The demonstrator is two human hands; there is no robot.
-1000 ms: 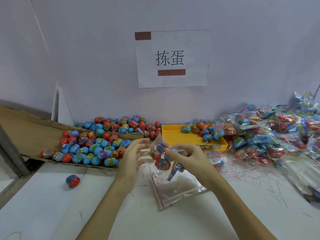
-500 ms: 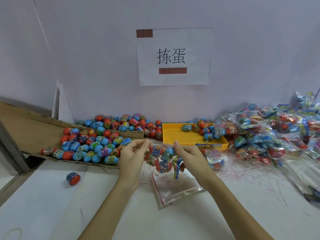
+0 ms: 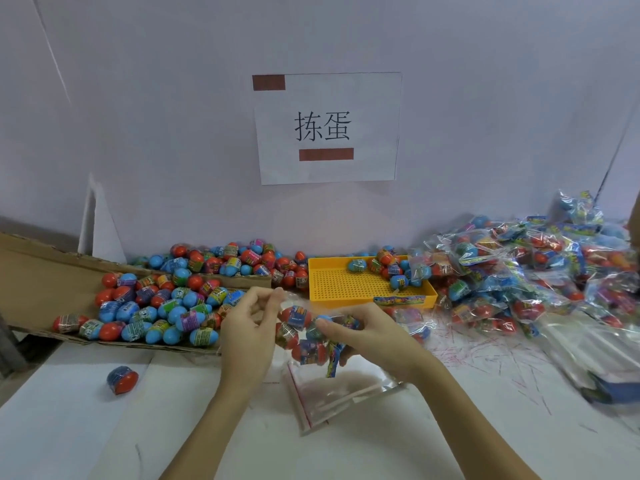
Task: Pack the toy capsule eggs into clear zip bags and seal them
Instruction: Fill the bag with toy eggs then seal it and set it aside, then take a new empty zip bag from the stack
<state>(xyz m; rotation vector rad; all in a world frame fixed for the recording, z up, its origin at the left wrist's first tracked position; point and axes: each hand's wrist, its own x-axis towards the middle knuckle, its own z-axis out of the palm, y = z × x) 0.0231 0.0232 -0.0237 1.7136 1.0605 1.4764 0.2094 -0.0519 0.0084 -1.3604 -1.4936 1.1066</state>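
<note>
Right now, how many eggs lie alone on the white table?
1: the lone egg left of the left hand, below the cardboard. Others may be hidden.

Capsule eggs (image 3: 162, 306): smooth glossy plastic, red and blue, each wearing a printed shrink band. Zip bag (image 3: 304, 327), being pinched by both hands: thin clear film, crinkling and catching light. Flat bags (image 3: 332, 393) lying beneath: the same glossy film, red-edged. Tray (image 3: 349, 285): yellow matt plastic, perforated floor. Cardboard sheet (image 3: 34, 268): brown, matt, rough torn edges. Sign (image 3: 329, 128): white matt paper. Tabletop (image 3: 86, 427): white, matt, showing red scribbles.
</note>
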